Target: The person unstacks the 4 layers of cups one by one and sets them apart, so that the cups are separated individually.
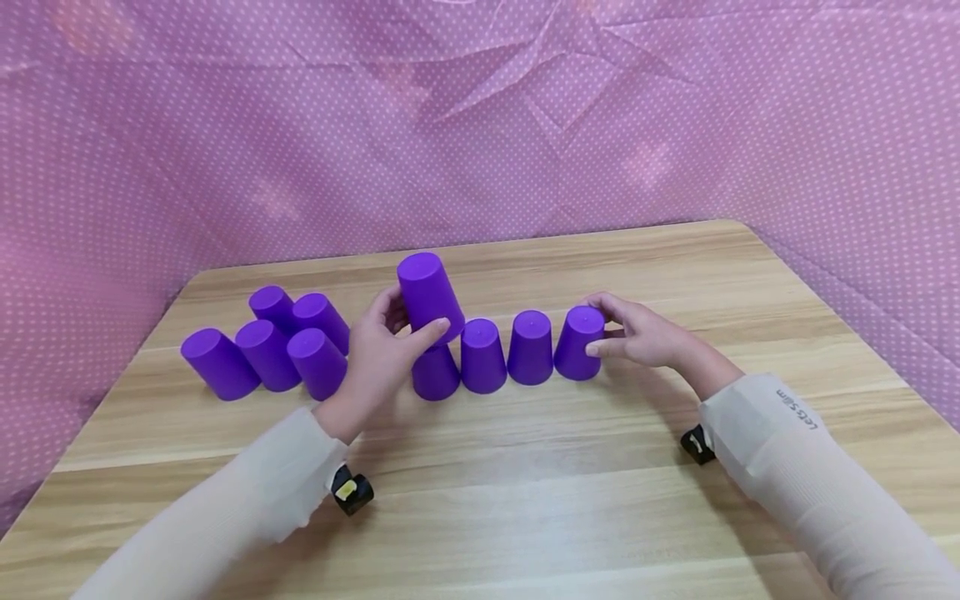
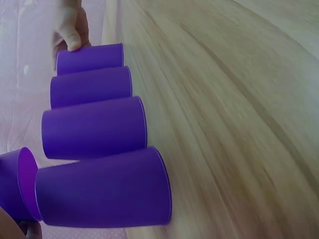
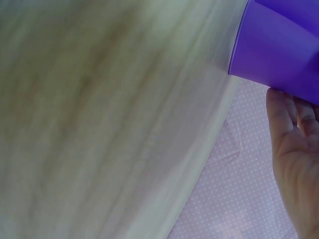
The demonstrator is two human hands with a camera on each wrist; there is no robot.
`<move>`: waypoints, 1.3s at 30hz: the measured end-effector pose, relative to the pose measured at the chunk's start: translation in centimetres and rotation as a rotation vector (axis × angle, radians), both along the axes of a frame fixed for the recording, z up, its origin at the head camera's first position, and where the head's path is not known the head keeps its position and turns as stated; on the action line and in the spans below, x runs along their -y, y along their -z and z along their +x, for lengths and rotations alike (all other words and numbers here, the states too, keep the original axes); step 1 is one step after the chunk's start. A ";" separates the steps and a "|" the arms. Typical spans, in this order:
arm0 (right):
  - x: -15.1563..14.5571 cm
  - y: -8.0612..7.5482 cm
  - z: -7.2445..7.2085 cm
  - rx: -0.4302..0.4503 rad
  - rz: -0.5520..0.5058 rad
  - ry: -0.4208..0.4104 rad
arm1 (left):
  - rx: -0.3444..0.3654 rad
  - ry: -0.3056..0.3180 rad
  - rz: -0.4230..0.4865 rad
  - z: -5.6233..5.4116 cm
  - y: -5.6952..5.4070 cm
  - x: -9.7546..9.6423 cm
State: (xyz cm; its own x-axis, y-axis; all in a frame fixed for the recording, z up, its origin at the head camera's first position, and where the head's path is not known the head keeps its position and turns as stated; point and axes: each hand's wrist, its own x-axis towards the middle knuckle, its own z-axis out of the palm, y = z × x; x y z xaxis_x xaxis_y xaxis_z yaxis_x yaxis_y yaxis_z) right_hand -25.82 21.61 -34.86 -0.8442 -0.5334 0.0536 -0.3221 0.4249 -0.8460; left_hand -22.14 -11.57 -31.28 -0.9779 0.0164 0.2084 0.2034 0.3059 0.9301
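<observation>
My left hand (image 1: 381, 354) grips an upside-down purple plastic cup (image 1: 429, 292) by its sides, thumb in front. That cup is raised over the left-end cup (image 1: 436, 375) of a row of upside-down purple cups; in the left wrist view the raised cup's open rim (image 2: 29, 184) shows by the base of the end cup (image 2: 104, 191). My right hand (image 1: 645, 332) holds the right-end cup (image 1: 579, 343) of the row, thumb in front and fingers behind. Between the two ends stand two more cups, one (image 1: 483, 357) beside the other (image 1: 530, 348).
Several more upside-down purple cups (image 1: 272, 357) stand in a cluster at the left, partly behind my left hand. All rest on a wood-grain table (image 1: 540, 500). A pink dotted cloth (image 1: 480, 150) hangs behind the table's far edge.
</observation>
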 end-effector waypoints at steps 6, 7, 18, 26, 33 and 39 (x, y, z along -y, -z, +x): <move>0.0 0.0 0.0 0.002 -0.001 -0.004 | -0.031 -0.046 -0.029 -0.1 0.1 1.0; 0.0 0.0 0.0 0.003 -0.002 -0.004 | -0.038 -0.058 -0.031 -0.2 0.1 1.2; -0.1 0.0 0.0 -0.001 0.005 0.005 | -0.075 -0.145 -0.015 -1.0 -0.1 2.8; 0.0 0.0 0.2 0.000 -0.003 0.005 | -0.064 -0.191 -0.009 -1.6 0.3 3.8; 0.1 -0.1 0.1 0.001 -0.006 0.005 | -0.040 -0.236 -0.024 -2.1 0.8 4.4; 0.1 -0.1 0.1 0.000 -0.004 0.007 | -0.007 -0.235 0.012 -2.3 1.1 4.7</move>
